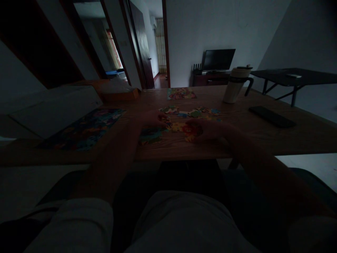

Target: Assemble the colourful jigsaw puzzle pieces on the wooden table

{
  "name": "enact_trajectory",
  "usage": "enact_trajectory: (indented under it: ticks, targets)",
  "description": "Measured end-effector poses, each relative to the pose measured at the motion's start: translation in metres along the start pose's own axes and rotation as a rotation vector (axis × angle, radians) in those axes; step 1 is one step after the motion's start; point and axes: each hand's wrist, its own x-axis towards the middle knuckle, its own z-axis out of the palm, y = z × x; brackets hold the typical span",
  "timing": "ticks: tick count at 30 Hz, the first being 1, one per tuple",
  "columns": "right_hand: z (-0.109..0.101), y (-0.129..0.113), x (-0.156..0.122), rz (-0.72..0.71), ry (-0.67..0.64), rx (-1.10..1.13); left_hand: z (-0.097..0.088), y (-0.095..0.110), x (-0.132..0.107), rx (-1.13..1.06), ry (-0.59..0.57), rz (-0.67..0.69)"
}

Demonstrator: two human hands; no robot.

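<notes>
Both hands are over a partly joined jigsaw puzzle (177, 127) near the table's front edge, in dim light. My left hand (150, 118) curls its fingers round puzzle pieces at the left end of the yellow strip; its fingertips are hard to make out. Below it lies a green-blue puzzle section (151, 135). My right hand (209, 129) grips a red and orange puzzle section (192, 131) at the strip's right end, forefinger above and thumb below. Just beyond the hands, several loose puzzle pieces (196, 113) are spread in a band.
A colourful picture sheet (86, 130) lies left, beside a pale box-like object (60, 107). At the back are a smaller picture card (181, 93) and an orange box (121, 95). To the right stand a handled tumbler (235, 86) and a dark flat object (271, 116).
</notes>
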Motion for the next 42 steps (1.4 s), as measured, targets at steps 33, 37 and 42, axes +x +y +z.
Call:
enact_trajectory:
  ticks: [33, 37, 42]
  targets:
    - [-0.011, 0.004, 0.013, -0.123, -0.090, -0.092, 0.003, 0.001, -0.011, -0.061, 0.027, 0.071]
    - [-0.011, -0.004, 0.010, -0.120, -0.097, -0.116, 0.007, 0.016, -0.016, -0.030, 0.057, 0.217]
    - [-0.009, -0.007, 0.007, -0.143, -0.089, -0.144, 0.008, 0.033, -0.021, 0.022, 0.023, 0.358]
